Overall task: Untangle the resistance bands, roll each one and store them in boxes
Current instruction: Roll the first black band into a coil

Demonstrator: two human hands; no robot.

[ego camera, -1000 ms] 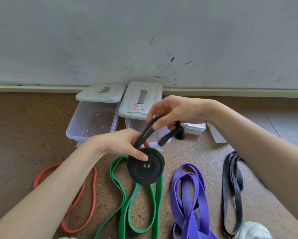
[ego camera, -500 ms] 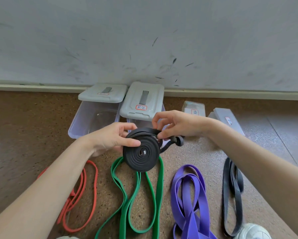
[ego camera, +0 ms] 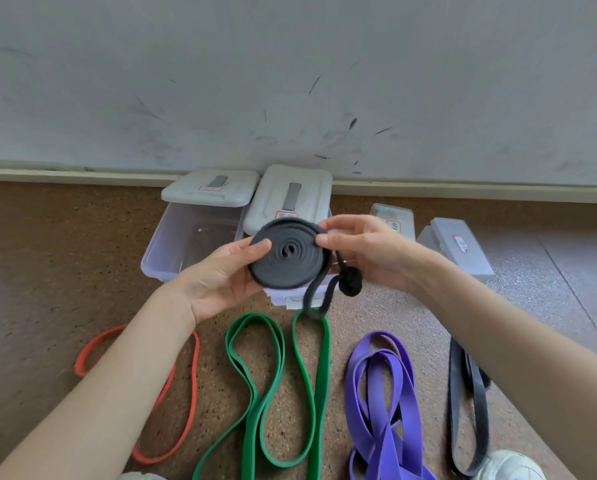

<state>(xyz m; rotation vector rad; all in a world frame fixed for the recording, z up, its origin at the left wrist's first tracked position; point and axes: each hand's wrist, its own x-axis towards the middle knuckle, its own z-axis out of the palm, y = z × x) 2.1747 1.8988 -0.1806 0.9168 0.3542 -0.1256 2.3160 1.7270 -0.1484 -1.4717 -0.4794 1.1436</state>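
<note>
The left forearm hides part of the red band [ego camera: 189, 382]. Both hands, left hand [ego camera: 221, 275] palm up and right hand [ego camera: 366, 254], pinch the rolled black band [ego camera: 286, 254] above the open boxes [ego camera: 186, 244]; its tail dangles.

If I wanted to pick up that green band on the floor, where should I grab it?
Probably at the rounded far loop of the green band, coming straight down from above. It lies flat on the floor, and that bend sits clear of the red and purple bands.
</note>
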